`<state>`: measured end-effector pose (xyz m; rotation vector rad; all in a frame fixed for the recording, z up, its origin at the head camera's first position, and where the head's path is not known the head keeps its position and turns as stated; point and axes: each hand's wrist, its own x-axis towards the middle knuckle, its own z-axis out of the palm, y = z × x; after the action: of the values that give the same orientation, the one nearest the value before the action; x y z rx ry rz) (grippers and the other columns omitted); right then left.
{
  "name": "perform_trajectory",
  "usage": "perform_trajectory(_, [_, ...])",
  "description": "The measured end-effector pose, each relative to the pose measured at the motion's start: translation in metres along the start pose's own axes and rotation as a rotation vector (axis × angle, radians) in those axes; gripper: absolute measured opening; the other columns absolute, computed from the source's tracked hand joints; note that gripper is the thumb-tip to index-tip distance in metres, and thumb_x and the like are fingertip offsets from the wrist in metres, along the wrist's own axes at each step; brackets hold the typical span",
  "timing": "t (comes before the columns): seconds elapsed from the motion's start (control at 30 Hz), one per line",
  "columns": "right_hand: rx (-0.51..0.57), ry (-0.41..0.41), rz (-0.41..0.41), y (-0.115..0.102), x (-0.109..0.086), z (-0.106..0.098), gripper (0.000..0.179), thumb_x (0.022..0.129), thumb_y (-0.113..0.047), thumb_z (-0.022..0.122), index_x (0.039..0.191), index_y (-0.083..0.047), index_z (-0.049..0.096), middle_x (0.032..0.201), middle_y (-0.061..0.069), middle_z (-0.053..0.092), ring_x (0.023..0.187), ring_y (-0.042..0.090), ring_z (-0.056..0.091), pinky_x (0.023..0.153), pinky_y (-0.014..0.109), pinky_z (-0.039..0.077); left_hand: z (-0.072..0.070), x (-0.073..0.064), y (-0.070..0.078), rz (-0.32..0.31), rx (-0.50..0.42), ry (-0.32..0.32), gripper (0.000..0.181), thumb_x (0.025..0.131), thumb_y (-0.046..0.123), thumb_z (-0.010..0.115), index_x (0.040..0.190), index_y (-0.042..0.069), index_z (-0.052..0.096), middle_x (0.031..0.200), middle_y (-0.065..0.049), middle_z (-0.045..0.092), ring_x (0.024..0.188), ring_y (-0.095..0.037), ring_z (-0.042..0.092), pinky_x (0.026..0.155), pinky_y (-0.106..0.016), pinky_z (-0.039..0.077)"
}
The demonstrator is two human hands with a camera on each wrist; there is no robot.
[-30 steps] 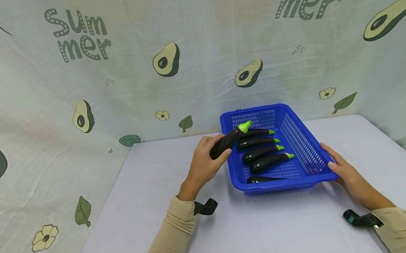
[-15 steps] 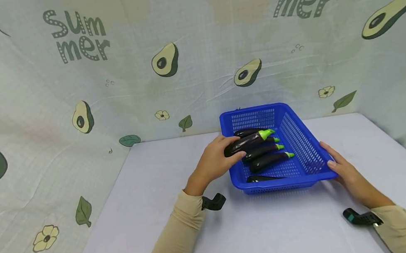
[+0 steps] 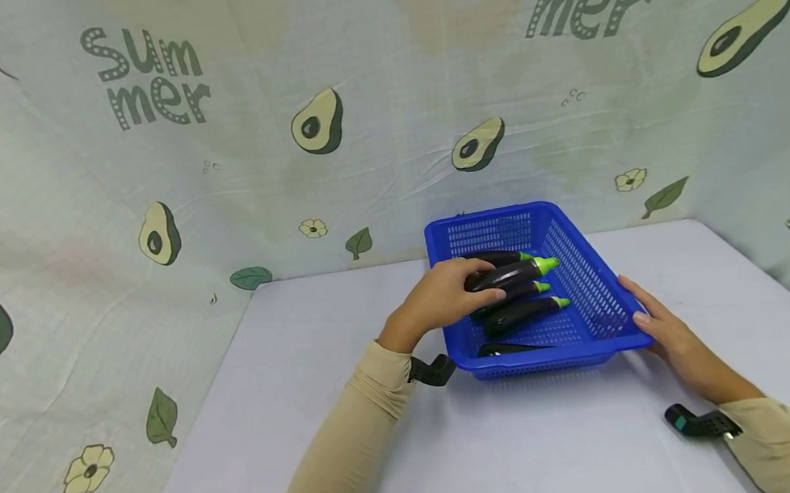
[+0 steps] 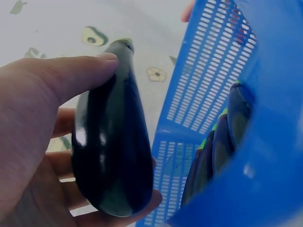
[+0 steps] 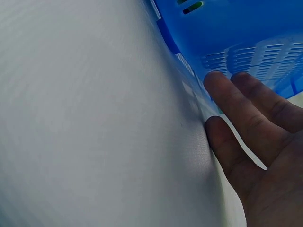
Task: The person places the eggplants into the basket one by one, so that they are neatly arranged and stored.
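My left hand point(image 3: 447, 293) grips a glossy dark eggplant point(image 3: 508, 275) with a bright green cap, over the left part of the blue plastic basket point(image 3: 592, 277). In the left wrist view the thumb lies along the held eggplant point(image 4: 111, 142) near its cap, and the fingers wrap behind it. Beneath and beside it, several more eggplants point(image 3: 523, 315) lie in the basket, roughly in a row; the held one partly covers some. My right hand point(image 3: 672, 337) holds the basket's right rim near the front corner, thumb on the rim. Other right fingers point(image 5: 246, 113) extend against the perforated outer wall.
The basket stands toward the back of a white-covered table point(image 3: 333, 343). Behind and at the sides hangs a pale cloth point(image 3: 376, 78) printed with avocados, leaves and flowers. Black camera mounts point(image 3: 700, 421) sit on both wrists.
My left hand has carried its eggplant rightward and slightly down, from the basket's left edge to above the other eggplants. The right hand and basket have stayed put.
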<state>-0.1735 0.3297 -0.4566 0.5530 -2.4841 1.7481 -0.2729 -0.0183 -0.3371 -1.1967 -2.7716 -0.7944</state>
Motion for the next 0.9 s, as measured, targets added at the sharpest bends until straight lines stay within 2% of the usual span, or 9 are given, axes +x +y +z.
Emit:
perform_trajectory(0.1, [0.021,-0.001,-0.030,0.000,0.000,0.000,0.056,0.111,-0.019,0.025,0.163,-0.023,0.005,0.164,0.016,0.010,0.124,-0.010,0.039,0.091,0.010,0.039,0.000,0.007,0.005,-0.010,0.016,-0.066,0.051,0.094,0.052,0.066,0.131,0.017,0.066,0.109,0.008,0.065,0.090,-0.008,0.059,0.075,-0.024,0.050])
perform_trajectory(0.2, [0.034,-0.003,-0.047,0.000,0.001,0.000,0.056,0.111,-0.017,0.025,0.163,-0.021,0.005,0.164,0.014,0.012,0.125,-0.009,0.040,0.091,0.010,0.039,0.000,0.013,0.009,-0.033,0.078,-0.114,0.052,0.094,0.056,0.064,0.132,0.022,0.065,0.111,0.011,0.066,0.091,-0.006,0.058,0.075,-0.026,0.049])
perform_trajectory(0.4, [0.022,-0.003,-0.039,0.001,0.000,0.000,0.056,0.111,-0.017,0.025,0.163,-0.023,0.005,0.164,0.021,0.008,0.125,-0.010,0.039,0.091,0.010,0.039,0.004,0.020,0.014,-0.082,0.176,-0.153,0.050,0.093,0.059,0.062,0.133,0.029,0.065,0.125,0.011,0.065,0.103,-0.008,0.058,0.079,-0.033,0.049])
perform_trajectory(0.53, [0.024,-0.002,-0.046,0.001,0.000,-0.001,0.056,0.111,-0.017,0.025,0.163,-0.022,0.005,0.163,0.012,0.014,0.124,-0.010,0.040,0.091,0.010,0.040,0.008,0.022,0.016,-0.097,0.212,-0.195,0.050,0.093,0.059,0.063,0.133,0.029,0.065,0.128,0.010,0.064,0.108,-0.012,0.058,0.081,-0.036,0.050])
perform_trajectory(0.6, [0.027,0.000,-0.045,0.001,-0.001,-0.002,0.056,0.111,-0.017,0.025,0.163,-0.022,0.005,0.163,0.006,0.016,0.124,-0.010,0.041,0.091,0.010,0.040,0.011,0.023,0.017,-0.099,0.222,-0.215,0.050,0.093,0.059,0.063,0.134,0.029,0.065,0.127,0.010,0.065,0.106,-0.011,0.058,0.080,-0.036,0.050])
perform_trajectory(0.7, [0.032,0.005,-0.034,0.001,-0.001,-0.003,0.056,0.111,-0.017,0.024,0.163,-0.023,0.005,0.163,0.004,0.015,0.124,-0.011,0.040,0.090,0.009,0.040,0.014,0.026,0.019,-0.091,0.236,-0.235,0.051,0.092,0.059,0.063,0.134,0.029,0.065,0.124,0.009,0.066,0.102,-0.010,0.059,0.081,-0.036,0.049])
perform_trajectory(0.9, [0.022,0.005,-0.016,0.002,0.000,0.000,0.056,0.111,-0.019,0.025,0.163,-0.026,0.006,0.165,0.015,0.011,0.124,-0.010,0.039,0.090,0.010,0.039,0.018,0.027,0.023,-0.096,0.284,-0.282,0.050,0.092,0.058,0.064,0.134,0.030,0.065,0.120,0.011,0.067,0.100,-0.009,0.061,0.086,-0.039,0.049])
